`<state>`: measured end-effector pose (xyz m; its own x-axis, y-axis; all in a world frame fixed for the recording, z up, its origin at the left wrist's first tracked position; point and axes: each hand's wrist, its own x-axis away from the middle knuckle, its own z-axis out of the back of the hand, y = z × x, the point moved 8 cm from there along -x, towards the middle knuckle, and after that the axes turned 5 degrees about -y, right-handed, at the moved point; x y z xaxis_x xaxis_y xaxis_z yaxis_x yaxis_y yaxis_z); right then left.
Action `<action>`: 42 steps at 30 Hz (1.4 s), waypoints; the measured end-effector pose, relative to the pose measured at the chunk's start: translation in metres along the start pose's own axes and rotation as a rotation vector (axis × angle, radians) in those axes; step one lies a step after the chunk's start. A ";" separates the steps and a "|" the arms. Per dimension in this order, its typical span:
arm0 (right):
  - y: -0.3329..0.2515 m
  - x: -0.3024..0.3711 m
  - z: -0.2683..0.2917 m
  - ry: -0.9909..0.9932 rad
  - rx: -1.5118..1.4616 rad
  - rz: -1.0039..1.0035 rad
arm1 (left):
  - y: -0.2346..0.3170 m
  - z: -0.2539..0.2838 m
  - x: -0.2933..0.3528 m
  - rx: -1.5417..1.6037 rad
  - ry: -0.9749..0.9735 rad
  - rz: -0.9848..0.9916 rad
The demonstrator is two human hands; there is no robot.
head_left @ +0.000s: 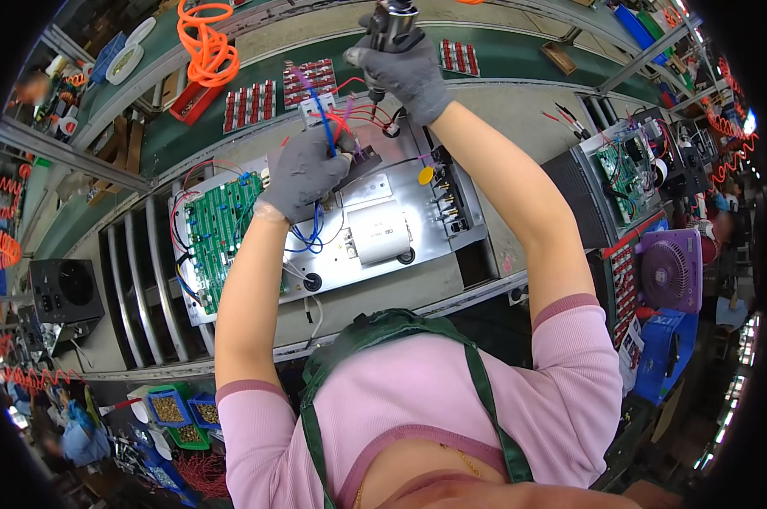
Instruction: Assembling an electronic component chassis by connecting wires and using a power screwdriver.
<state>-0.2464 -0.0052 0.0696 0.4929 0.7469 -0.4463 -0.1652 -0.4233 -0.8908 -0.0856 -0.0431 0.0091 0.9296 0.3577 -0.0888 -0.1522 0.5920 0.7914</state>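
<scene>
the left hand [303, 170], in a grey glove, rests on the far part of a silver metal chassis [451, 233] that lies flat on the workbench. its fingers are closed tight around a bundle of blue and purple wires [320, 110] that rise from between them. more blue wire [311, 237] loops out below the wrist onto the chassis.

the right hand [405, 72], also gloved in grey, is wrapped firmly around the body of a powered screwdriver [390, 21] held upright, its tip pointing down toward a tangle of red wires [362, 114] at the far edge of the chassis, just beside the left hand. whether the tip touches anything cannot be told.

on the chassis a green circuit board [218, 229] sits at the left end, a white cylindrical capacitor [377, 231] lies near the middle, and a yellow round cap [426, 176] sits to the right of it. beyond the chassis, trays of red parts [249, 104] lie on the green conveyor belt [502, 51], and an orange coiled hose [205, 42] hangs above. a purple fan [668, 271] stands well to the right.
</scene>
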 end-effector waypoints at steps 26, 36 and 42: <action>-0.052 0.060 -0.002 0.005 -0.229 -0.092 | -0.004 -0.024 -0.006 -0.451 -0.176 0.008; -0.045 0.066 -0.007 -0.090 -0.039 -0.072 | -0.002 -0.032 -0.006 -0.512 -0.207 -0.103; -0.047 0.073 -0.019 -0.137 -0.055 -0.134 | -0.004 -0.034 -0.006 -0.486 -0.263 -0.065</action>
<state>-0.1868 0.0595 0.0801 0.3856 0.8597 -0.3351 -0.0575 -0.3401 -0.9386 -0.1021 -0.0228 -0.0140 0.9852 0.1542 0.0749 -0.1714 0.8941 0.4138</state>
